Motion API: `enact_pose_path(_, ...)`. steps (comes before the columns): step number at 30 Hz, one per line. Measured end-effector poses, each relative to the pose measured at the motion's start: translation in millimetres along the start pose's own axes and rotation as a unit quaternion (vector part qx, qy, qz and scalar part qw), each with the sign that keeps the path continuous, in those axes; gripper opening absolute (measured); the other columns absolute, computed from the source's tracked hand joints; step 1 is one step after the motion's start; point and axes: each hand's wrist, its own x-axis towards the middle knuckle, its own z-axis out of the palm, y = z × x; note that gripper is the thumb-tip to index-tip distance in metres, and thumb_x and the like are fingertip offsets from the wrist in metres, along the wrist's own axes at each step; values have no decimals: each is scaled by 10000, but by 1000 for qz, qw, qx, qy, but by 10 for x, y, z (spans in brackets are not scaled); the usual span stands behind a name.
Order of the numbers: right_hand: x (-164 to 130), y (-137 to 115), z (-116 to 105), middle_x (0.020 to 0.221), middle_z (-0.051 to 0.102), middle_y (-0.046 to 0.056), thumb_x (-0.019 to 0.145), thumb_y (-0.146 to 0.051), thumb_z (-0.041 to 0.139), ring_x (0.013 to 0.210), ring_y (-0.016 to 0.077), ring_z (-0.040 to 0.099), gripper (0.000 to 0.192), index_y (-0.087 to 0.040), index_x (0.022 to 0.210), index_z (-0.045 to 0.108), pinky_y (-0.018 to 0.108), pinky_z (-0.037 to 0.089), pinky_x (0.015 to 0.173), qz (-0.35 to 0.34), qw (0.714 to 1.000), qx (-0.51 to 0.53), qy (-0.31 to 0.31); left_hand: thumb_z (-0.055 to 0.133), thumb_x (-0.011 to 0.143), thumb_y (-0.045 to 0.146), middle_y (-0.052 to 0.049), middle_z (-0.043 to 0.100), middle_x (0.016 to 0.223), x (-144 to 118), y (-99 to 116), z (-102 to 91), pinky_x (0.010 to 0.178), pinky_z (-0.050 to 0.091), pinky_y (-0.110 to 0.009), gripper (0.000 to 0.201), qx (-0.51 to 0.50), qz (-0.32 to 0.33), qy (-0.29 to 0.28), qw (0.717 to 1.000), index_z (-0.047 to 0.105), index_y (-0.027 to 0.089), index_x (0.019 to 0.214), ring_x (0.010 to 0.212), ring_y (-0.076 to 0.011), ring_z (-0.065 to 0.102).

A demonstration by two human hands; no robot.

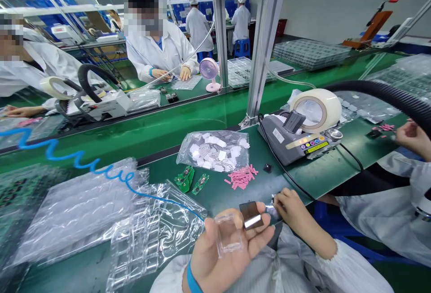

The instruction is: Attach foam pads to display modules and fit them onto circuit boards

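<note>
My left hand (225,248) is palm up near the table's front edge. It holds a small clear plastic case (229,232) and, at the fingertips, a dark shiny rectangular part (251,215). My right hand (291,207) is just to the right, fingers pinched on a small shiny piece (273,203) next to the dark part. A pile of pink strips (240,178) and two green circuit boards (190,181) lie on the green table beyond my hands.
A bag of white squares (215,149) lies mid-table, with a tape dispenser (299,133) and tape roll (316,109) to its right. Clear plastic trays (84,207) and a blue coiled hose (67,156) cover the left. A co-worker's hand (412,136) works at right; others sit opposite.
</note>
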Motion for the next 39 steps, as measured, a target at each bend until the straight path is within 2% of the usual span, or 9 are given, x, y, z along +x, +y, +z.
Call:
enact_pose_path(5, 142, -364, -426, 750, 620, 17, 911, -236, 421, 638, 149, 565, 185, -210, 948, 600, 279, 453, 581, -37, 995, 90, 33, 635, 714, 492, -71, 627, 1144, 18, -38, 63, 1009, 364, -372, 338, 2, -21, 13, 1000, 700, 177, 818, 1079, -202, 554)
enact_pose_path(8, 229, -736, -738, 883, 639, 45, 914, -373, 428, 814, 191, 589, 239, -228, 1048, 563, 360, 459, 758, -147, 984, 102, 20, 670, 690, 465, -84, 619, 1127, 35, -51, 79, 983, 374, -370, 335, 39, -17, 34, 998, 701, 152, 804, 1057, -215, 548)
enact_pose_path(12, 318, -959, -800, 1078, 616, 64, 826, -437, 574, 1037, 225, 535, 426, -219, 1176, 466, 483, 220, 1046, -227, 972, 12, -64, 673, 683, 466, -91, 637, 999, 27, -65, 79, 818, 430, -295, 362, 73, -4, 48, 996, 700, 125, 799, 947, -204, 568)
enact_pose_path(18, 395, -978, -660, 865, 653, 1, 876, -312, 523, 844, 156, 595, 187, -227, 1042, 544, 477, 229, 1035, -224, 973, 13, -59, 691, 683, 420, -44, 647, 786, 43, -71, 19, 761, 417, -236, 328, 95, 16, 82, 992, 705, 116, 805, 813, -142, 564)
enact_pose_path(24, 406, -780, -716, 1041, 654, 48, 892, -236, 492, 1013, 181, 579, 237, -193, 1124, 513, 459, 204, 1074, -232, 970, -49, -46, 644, 715, 457, -97, 636, 1144, 70, 11, -19, 986, 343, -352, 307, 124, 34, 61, 990, 705, 169, 803, 1091, -237, 538)
enact_pose_path(27, 421, -598, -709, 1077, 649, 49, 896, -247, 475, 1017, 189, 585, 252, -206, 1144, 499, 482, 237, 1062, -213, 973, -73, -42, 659, 686, 486, -99, 566, 1276, 93, 24, -89, 1042, 286, -414, 333, 160, 46, 90, 982, 700, 189, 831, 1211, -284, 458)
enact_pose_path(31, 422, -504, -646, 1041, 655, 28, 848, -283, 539, 1007, 210, 591, 233, -244, 1077, 532, 496, 312, 1031, -121, 993, -8, 5, 663, 677, 491, -59, 679, 1076, 157, -49, -326, 967, 378, -418, 378, 267, 158, 164, 936, 672, 242, 962, 1064, -255, 569)
enact_pose_path(34, 367, -617, -585, 1054, 642, 16, 825, -281, 565, 1050, 203, 572, 226, -279, 1049, 545, 403, 434, 950, -44, 991, 127, 16, 670, 692, 442, -23, 722, 903, 174, -121, -511, 985, 366, -392, 353, 397, 263, 170, 863, 656, 259, 993, 918, -205, 631)
enact_pose_path(39, 266, -899, -448, 1043, 634, 7, 800, -238, 582, 1036, 180, 566, 257, -300, 1044, 532, 334, 484, 881, -35, 962, 271, 12, 711, 691, 268, -3, 704, 1047, 128, -194, -554, 1113, 181, -436, 339, 508, 371, 162, 760, 600, 287, 1011, 1044, -202, 606)
